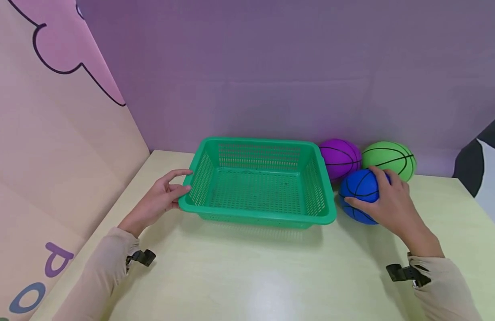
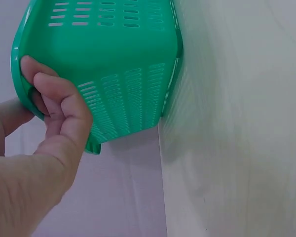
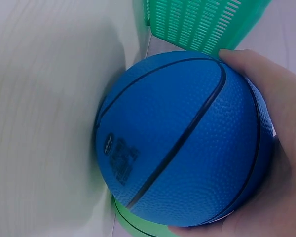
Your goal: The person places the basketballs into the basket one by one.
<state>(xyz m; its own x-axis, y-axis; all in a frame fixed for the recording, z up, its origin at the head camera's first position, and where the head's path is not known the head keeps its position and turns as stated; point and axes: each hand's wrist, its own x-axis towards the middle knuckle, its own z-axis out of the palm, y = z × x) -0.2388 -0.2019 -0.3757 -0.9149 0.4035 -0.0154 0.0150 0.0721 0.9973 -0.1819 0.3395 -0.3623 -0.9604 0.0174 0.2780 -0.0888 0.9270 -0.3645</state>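
Observation:
A green plastic basket (image 1: 257, 216) with slotted sides stands on the table, nothing inside it. My left hand (image 1: 157, 203) pinches its left rim; in the left wrist view, curled fingers (image 2: 64, 103) hook beneath the lip. To the basket's right, a blue toy basketball (image 1: 357, 191) with black lines is gripped by my right hand (image 1: 393, 207), thumb on the near side and fingers over the top. In the right wrist view the blue ball (image 3: 182, 143) hides part of the green ball (image 3: 138, 224). Whether it touches the table I cannot tell.
Behind the blue ball sit a purple ball (image 1: 340, 158), close to the basket's right side, and a light green ball (image 1: 388, 156). A purple wall (image 1: 271, 89) rises along the table's (image 1: 247, 276) back edge. A printed panel (image 1: 51, 147) borders the left.

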